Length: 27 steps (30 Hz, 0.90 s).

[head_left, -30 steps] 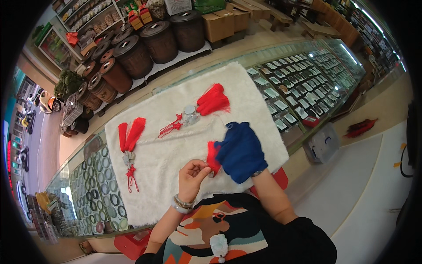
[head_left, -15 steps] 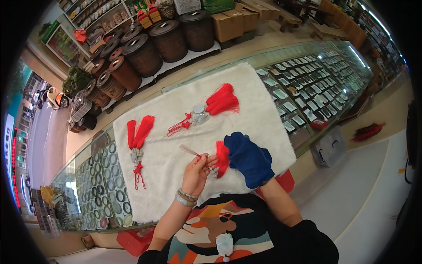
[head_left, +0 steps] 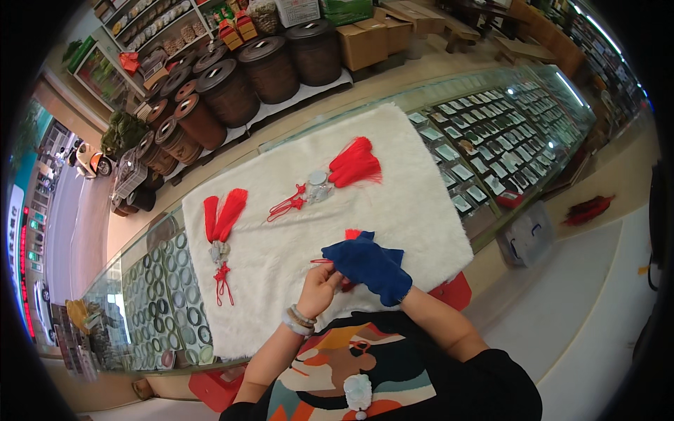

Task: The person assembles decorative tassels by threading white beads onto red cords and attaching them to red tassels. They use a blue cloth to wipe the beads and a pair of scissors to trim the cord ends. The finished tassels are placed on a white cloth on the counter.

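Note:
Bent over the white plush cloth, my left hand is bare, its thumb and fingers pinched on a thin red cord. My right hand is covered to the wrist by dark blue fabric, whose far end meets my left fingertips; its fingers are hidden. A bit of red tassel shows beyond the blue fabric, the rest being covered. Farther off lies a tassel pendant with pale stone-like pieces and a red loop. Another such pendant rests at the left.
Under the cloth is a glass display case with rows of bangles on the left and small packets on the right. Large brown jars and cardboard boxes line the far side. Red stools stand close to me.
My right hand has moved left, bringing the blue fabric over the nearest pendant and against my left fingers. The clear strip with red in my left hand no longer shows.

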Available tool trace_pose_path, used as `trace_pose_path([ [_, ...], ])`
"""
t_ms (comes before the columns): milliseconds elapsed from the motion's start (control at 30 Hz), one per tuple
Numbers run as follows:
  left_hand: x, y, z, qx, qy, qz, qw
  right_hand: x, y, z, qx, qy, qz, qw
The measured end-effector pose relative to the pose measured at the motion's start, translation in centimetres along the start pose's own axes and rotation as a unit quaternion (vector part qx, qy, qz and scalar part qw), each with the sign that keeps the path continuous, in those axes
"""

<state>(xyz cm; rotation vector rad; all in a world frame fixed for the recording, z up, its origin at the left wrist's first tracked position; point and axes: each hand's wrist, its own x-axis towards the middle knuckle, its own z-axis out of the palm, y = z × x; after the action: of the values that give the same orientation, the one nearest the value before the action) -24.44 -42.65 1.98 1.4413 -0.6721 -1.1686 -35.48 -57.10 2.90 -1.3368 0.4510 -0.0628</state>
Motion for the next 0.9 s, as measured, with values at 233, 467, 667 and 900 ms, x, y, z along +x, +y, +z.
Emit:
trace_pose_path([
  [233, -0.3, -0.1, 1.0, -0.043, 0.010, -0.004, 0.999, 0.7, 1.2, -1.1, -0.241, 0.127, -0.215, 0.938],
  [467, -0.5, 0.2, 0.7, -0.115, 0.052, 0.036, 0.991, 0.2, -1.2, -4.2, -0.646, 0.179, -0.231, 0.706],
  [667, 0.2, 2.7, 0.9, -0.090, 0.032, 0.044, 0.994, -1.3, -0.7, -2.4, -0.371, 0.060, -0.197, 0.905],
  [900, 0.2, 2.4, 2.4, -0.054, 0.030, 0.076, 0.995, 0.0, 1.5, -0.6, 0.007, 0.017, -0.035, 0.999],
])
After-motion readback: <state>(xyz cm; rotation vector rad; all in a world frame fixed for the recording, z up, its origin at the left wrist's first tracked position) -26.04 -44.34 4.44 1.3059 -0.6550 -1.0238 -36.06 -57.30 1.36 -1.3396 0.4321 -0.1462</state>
